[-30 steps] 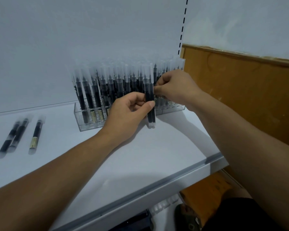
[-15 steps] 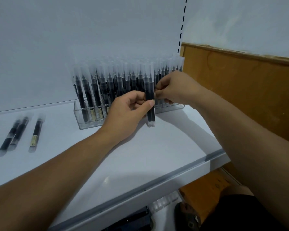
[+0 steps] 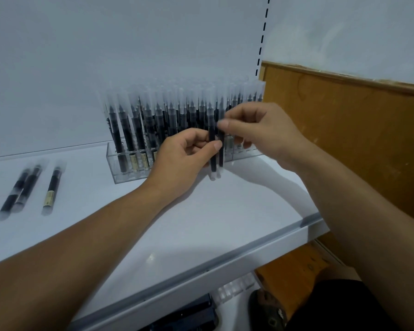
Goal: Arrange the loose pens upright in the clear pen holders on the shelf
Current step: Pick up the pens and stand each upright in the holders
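Note:
Two black pens with frosted caps [image 3: 216, 161] stand upright just in front of the clear pen holders [image 3: 120, 170]. My left hand [image 3: 179, 163] grips them low between thumb and fingers. My right hand [image 3: 256, 132] pinches one of the two near its upper barrel. The holders sit at the back of the white shelf [image 3: 201, 223], packed with several upright black pens [image 3: 153, 118]. Three loose pens [image 3: 31, 187] lie flat at the shelf's left.
A grey back wall rises behind the holders, with a slotted shelf upright [image 3: 263, 34] at its right. A brown wooden panel [image 3: 344, 130] borders the shelf on the right. The shelf's metal front lip [image 3: 225, 261] runs diagonally; dark items lie below it.
My right hand's fingertips shifted from behind the held pens to pinch one at its upper barrel. The left hand keeps holding the pair in nearly the same spot.

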`<state>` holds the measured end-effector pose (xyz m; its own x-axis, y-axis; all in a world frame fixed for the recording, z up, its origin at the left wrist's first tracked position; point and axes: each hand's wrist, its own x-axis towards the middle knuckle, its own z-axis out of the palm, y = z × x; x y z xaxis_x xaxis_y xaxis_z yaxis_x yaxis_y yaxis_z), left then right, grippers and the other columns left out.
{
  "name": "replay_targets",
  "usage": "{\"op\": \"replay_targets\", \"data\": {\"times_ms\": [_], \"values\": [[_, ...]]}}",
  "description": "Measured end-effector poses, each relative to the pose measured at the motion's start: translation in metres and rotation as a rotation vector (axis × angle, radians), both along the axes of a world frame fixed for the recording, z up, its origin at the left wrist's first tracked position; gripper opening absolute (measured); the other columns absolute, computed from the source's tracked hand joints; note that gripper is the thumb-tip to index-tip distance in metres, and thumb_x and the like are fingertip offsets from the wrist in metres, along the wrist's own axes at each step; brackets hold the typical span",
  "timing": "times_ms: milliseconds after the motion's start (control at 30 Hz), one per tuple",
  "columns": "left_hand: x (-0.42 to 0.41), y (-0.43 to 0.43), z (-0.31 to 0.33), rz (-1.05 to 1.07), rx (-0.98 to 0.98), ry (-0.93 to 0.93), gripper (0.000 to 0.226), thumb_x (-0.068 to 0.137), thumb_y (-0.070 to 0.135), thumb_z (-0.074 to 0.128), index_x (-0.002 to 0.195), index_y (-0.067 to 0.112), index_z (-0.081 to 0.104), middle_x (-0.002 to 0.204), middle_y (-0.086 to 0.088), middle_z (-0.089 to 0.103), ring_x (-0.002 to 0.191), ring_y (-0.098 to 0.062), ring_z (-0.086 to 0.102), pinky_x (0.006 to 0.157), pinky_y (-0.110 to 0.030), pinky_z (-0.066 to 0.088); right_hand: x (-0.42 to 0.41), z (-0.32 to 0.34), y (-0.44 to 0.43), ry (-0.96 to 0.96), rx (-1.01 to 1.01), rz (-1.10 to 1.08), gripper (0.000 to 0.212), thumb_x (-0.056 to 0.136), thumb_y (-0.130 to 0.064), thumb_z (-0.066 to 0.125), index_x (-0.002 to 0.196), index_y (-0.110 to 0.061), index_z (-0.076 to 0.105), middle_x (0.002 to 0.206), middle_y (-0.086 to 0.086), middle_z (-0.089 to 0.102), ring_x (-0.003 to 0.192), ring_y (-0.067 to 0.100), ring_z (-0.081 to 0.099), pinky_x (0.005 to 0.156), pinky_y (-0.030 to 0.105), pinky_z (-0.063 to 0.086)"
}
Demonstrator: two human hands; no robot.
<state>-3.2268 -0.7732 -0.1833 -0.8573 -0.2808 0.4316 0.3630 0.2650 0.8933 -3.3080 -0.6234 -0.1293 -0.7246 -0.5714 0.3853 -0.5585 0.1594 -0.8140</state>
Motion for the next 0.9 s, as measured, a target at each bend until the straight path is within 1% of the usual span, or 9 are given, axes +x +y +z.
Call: {"op": "replay_targets", "data": {"times_ms": [133,233,400,467,533,600,700,800,900], "values": [[0.001,-0.001,0.0,0.018,0.011,-0.003,0.006,0.088,0.013,0.067,0.092,0.017,0.07,0.091,-0.017,0.07,0.089,-0.035,0.067,0.08,-0.041,0.058,-0.012,0.013,0.002,-0.001,-0.218,-0.166,0.004,0.088,-0.021,0.071,0.087,-0.018,0.069,0.071,-0.008,0.068,0.056,0.002,0.059,0.054,0.016,0.047],[0.001,0.0,0.0,0.022,0.003,-0.011,0.006,0.088,0.015,0.068,0.093,0.017,0.07,0.092,-0.017,0.07,0.09,-0.036,0.066,0.081,-0.041,0.058,-0.022,0.015,-0.001,0.075,-0.247,-0.277,0.005,0.088,-0.024,0.071,0.087,-0.02,0.069,0.078,-0.003,0.068,0.053,0.001,0.057,0.054,0.016,0.046],[0.0,0.0,-0.001,0.015,-0.018,-0.01,0.007,0.088,0.014,0.067,0.093,0.018,0.07,0.088,-0.012,0.071,0.082,-0.025,0.068,0.075,-0.031,0.059,-0.029,0.012,-0.01,0.159,-0.161,-0.317,0.006,0.089,-0.027,0.071,0.088,-0.023,0.068,0.076,-0.008,0.065,0.059,0.004,0.058,0.058,0.018,0.049],[0.0,-0.001,-0.001,0.01,-0.02,-0.008,0.007,0.088,0.014,0.067,0.093,0.018,0.07,0.085,-0.009,0.07,0.079,-0.018,0.068,0.074,-0.027,0.058,-0.031,0.01,-0.013,0.19,-0.13,-0.326,0.006,0.088,-0.028,0.071,0.089,-0.022,0.068,0.077,-0.009,0.065,0.063,0.006,0.06,0.062,0.022,0.054],[0.0,-0.001,-0.001,0.009,-0.022,-0.008,0.007,0.088,0.014,0.067,0.093,0.017,0.069,0.082,-0.005,0.07,0.078,-0.015,0.067,0.073,-0.025,0.058,-0.033,0.007,-0.016,0.217,-0.037,-0.331,0.008,0.088,-0.03,0.072,0.089,-0.022,0.069,0.079,-0.01,0.066,0.071,0.01,0.064,0.071,0.031,0.058],[-0.001,-0.002,-0.002,0.005,-0.029,-0.006,0.006,0.088,0.014,0.068,0.093,0.017,0.069,0.079,-0.001,0.069,0.077,-0.013,0.068,0.071,-0.024,0.057,-0.033,0.003,-0.017,0.211,0.08,-0.315,0.01,0.088,-0.031,0.072,0.089,-0.022,0.069,0.081,-0.009,0.066,0.076,0.011,0.063,0.074,0.032,0.056],[-0.001,-0.002,-0.003,0.008,-0.047,-0.001,0.006,0.088,0.015,0.068,0.091,0.02,0.069,0.08,-0.004,0.069,0.077,-0.018,0.068,0.071,-0.025,0.058,-0.031,-0.001,-0.018,0.198,0.124,-0.318,0.014,0.088,-0.032,0.071,0.09,-0.019,0.068,0.081,-0.007,0.065,0.072,0.01,0.059,0.07,0.03,0.051],[0.0,-0.002,-0.002,0.013,-0.057,0.006,0.006,0.088,0.016,0.068,0.09,0.021,0.069,0.085,-0.013,0.07,0.083,-0.029,0.067,0.072,-0.028,0.058,-0.026,0.007,-0.02,0.207,0.194,-0.327,0.018,0.087,-0.034,0.072,0.09,-0.016,0.07,0.081,-0.006,0.066,0.076,0.012,0.061,0.073,0.034,0.055],[0.0,-0.001,-0.001,0.009,-0.056,0.006,0.005,0.088,0.016,0.068,0.091,0.02,0.069,0.088,-0.017,0.069,0.086,-0.033,0.066,0.072,-0.031,0.058,-0.024,0.013,-0.02,0.218,0.238,-0.358,0.023,0.088,-0.032,0.071,0.09,-0.01,0.071,0.078,-0.004,0.066,0.074,0.013,0.061,0.076,0.038,0.056]]}}
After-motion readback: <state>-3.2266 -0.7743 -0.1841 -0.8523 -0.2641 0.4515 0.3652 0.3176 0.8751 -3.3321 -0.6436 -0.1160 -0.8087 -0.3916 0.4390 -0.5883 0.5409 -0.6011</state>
